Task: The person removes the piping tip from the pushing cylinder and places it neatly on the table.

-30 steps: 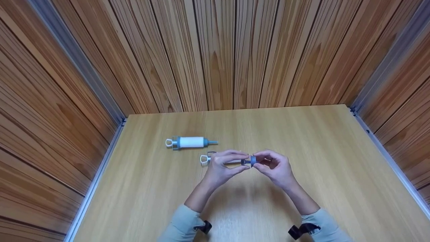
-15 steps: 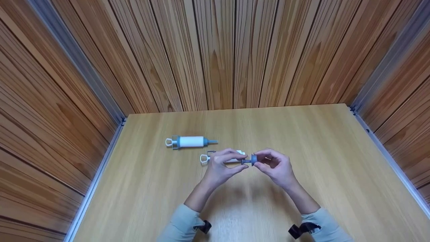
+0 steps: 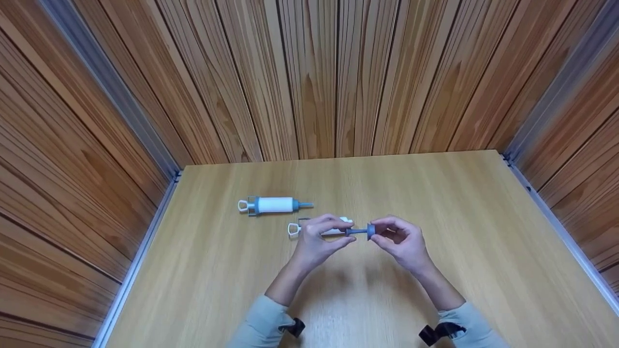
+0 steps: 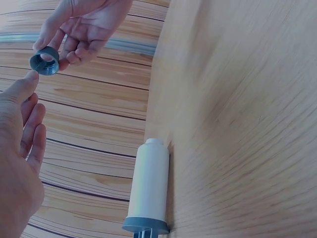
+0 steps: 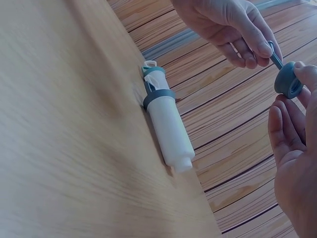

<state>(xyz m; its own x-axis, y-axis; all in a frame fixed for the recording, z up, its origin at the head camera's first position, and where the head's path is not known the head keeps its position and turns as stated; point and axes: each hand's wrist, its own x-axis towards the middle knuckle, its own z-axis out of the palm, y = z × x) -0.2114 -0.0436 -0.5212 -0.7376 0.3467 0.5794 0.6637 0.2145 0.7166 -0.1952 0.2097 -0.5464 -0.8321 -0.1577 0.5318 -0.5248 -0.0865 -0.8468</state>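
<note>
Between both hands is a small blue part with a wide round cap (image 3: 371,231) and a thin stem (image 3: 358,231). My left hand (image 3: 317,241) pinches the stem's far end between thumb and fingers. The cap is pinched at its rim by my right hand (image 3: 402,244); its hollow side shows in the left wrist view (image 4: 45,63). Whether cap and stem are one piece, I cannot tell. A white cylinder with a blue-grey collar (image 5: 171,129) lies on the table, partly hidden behind my left hand in the head view, its white loop handle (image 3: 293,229) showing on the left.
A similar white cylinder (image 3: 275,204), with blue ends, a thin blue nozzle and a white loop handle, lies farther back on the wooden table (image 3: 217,270). Wood-panelled walls (image 3: 309,87) stand behind and at both sides, with metal rails at the corners.
My right hand has moved slightly right with the cap, and more of the stem shows between the hands. My left hand has shifted slightly left, uncovering the lying cylinder's tip.
</note>
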